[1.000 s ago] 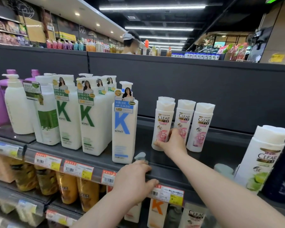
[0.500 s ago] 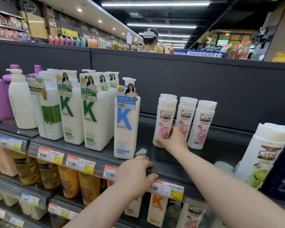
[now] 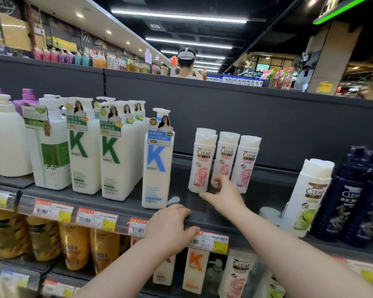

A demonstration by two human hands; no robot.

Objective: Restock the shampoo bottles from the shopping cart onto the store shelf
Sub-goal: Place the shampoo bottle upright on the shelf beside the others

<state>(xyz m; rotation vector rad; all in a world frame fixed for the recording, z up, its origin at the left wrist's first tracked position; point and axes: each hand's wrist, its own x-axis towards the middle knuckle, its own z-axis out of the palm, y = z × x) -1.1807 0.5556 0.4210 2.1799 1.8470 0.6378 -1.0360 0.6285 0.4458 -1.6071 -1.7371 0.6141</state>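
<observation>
3 pink CLEAR bottles (image 3: 224,161) upright on shelf (image 3: 267,190).

A dark grey shelf (image 3: 271,190) runs across mid-frame, price tags (image 3: 96,220) along its front edge. On it, left to right, stand green-K KONO bottles (image 3: 114,155), one blue-K KONO bottle (image 3: 156,168), pink CLEAR bottles (image 3: 202,162) at centre, a lime CLEAR bottle (image 3: 308,196) and dark blue CLEAR bottles (image 3: 349,201) at right.

Some person (image 3: 186,67) with a white head strap stands way back, back turned. Long ceiling light tubes (image 3: 179,17) up top, green light strip (image 3: 342,9) top right, red-and-yellow price tags (image 3: 96,220) lower down.
</observation>
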